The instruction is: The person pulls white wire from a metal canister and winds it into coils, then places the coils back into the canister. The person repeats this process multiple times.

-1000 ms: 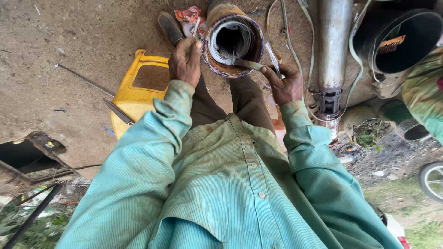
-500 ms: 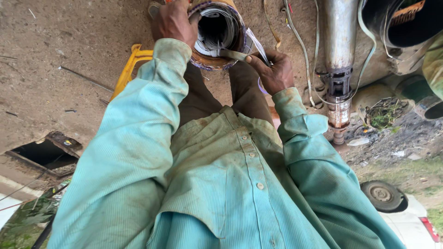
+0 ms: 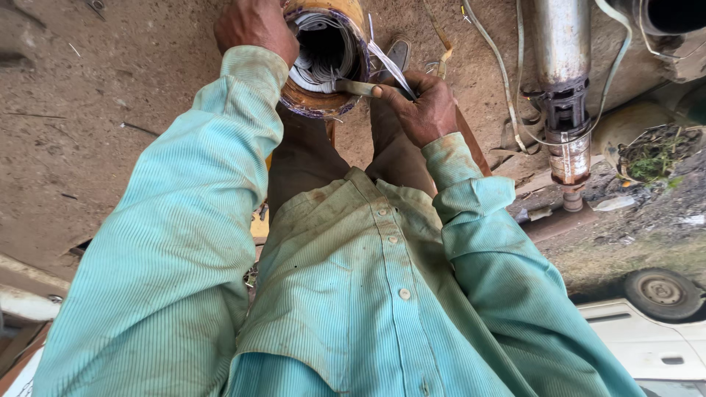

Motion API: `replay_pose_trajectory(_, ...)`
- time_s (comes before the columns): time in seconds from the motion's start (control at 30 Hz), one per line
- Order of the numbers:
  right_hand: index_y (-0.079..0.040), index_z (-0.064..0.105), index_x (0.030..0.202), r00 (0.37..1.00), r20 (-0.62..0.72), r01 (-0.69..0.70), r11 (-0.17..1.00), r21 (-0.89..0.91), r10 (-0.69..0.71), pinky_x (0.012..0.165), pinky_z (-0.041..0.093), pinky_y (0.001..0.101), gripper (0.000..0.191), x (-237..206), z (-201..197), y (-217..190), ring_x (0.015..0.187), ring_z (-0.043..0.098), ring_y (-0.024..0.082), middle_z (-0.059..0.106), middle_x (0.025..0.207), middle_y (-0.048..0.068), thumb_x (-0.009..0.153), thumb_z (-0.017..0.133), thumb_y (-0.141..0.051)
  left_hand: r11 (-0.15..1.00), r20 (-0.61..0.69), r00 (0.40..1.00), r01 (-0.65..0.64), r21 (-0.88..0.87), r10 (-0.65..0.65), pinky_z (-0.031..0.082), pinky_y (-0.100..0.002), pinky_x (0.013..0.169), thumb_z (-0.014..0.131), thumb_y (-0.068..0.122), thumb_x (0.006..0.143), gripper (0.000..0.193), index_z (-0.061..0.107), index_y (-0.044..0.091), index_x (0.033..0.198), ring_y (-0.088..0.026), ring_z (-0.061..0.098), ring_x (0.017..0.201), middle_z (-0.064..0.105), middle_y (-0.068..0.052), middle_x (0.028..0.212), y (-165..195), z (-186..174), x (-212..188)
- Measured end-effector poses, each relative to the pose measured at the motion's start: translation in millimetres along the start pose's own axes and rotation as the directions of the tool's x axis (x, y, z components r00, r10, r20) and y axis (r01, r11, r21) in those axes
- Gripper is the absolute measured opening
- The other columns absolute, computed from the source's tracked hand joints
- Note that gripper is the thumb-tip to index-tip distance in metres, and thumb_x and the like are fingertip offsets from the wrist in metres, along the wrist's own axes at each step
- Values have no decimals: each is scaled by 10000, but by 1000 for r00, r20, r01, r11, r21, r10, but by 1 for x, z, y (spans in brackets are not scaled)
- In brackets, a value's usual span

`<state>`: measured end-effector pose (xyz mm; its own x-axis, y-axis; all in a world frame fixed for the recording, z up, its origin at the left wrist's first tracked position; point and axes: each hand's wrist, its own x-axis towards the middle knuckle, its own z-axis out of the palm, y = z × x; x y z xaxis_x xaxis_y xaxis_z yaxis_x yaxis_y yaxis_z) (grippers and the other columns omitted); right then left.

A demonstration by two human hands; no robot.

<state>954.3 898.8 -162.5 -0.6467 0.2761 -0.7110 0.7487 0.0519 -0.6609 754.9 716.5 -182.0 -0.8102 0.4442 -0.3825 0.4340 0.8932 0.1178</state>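
Note:
A round motor housing (image 3: 318, 103) with an orange-brown shell stands between my knees at the top of the view, its open end showing pale wire windings inside. My left hand (image 3: 254, 26) grips its upper left rim. My right hand (image 3: 421, 110) is at its right side, pinching a flat grey metal strip (image 3: 354, 87) whose tip reaches into the opening. Thin white strips (image 3: 390, 66) stick out above my right fingers. My teal striped sleeves and shirt fill the lower half of the view.
A long steel pump cylinder (image 3: 562, 51) with a rusty lower end lies to the right on the dirt ground, with pale cables (image 3: 507, 81) looped around it. A pot of plant debris (image 3: 651, 154) and a white vehicle's wheel (image 3: 662, 294) are at the right.
The view has shifted, so the housing now sits at the top edge and the yellow object on the left is out of sight. Both hands stay on the housing and the strip.

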Motion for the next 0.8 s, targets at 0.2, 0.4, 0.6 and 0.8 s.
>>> replay_pose_trajectory(0.2, -100, 811, 1004, 999, -30, -35, 998, -60, 34, 649, 548, 318, 330, -1, -1, -4, 693, 664, 118, 753, 783, 31, 860, 856, -393, 997, -19, 1000, 21, -71, -22, 619, -454, 753, 882, 43, 734, 306, 748, 46, 1009, -368, 748, 877, 742, -192, 981, 8, -4, 1)
replay_pose_trajectory(0.4, -92, 810, 1020, 997, -54, 48, 999, -2, -49, 680, 550, 301, 290, -3, -2, -8, 723, 681, 110, 765, 819, 29, 872, 848, -338, 998, 30, 999, 13, -65, -11, 604, -484, 787, 893, 89, 775, 269, 753, 51, 1003, -355, 743, 898, 740, -186, 1009, 12, -7, 7)
replay_pose_trajectory(0.6, -45, 790, 1040, 982, -133, 130, 991, -13, -131, 696, 542, 307, 312, -8, 6, -4, 763, 658, 106, 740, 847, 54, 895, 870, -309, 998, 86, 996, 10, -62, -4, 585, -488, 783, 869, 72, 744, 323, 717, 7, 1021, -376, 722, 876, 691, -224, 1071, 7, -2, 9)
replay_pose_trajectory(0.8, -35, 790, 1050, 971, -217, 102, 995, 7, -98, 702, 544, 302, 337, -11, 16, 4, 785, 655, 115, 745, 888, 52, 897, 880, -321, 985, 16, 1000, 28, -169, -25, 579, -514, 841, 814, 57, 811, 480, 627, 109, 1250, -401, 702, 992, 660, -180, 1221, 0, 10, 7)
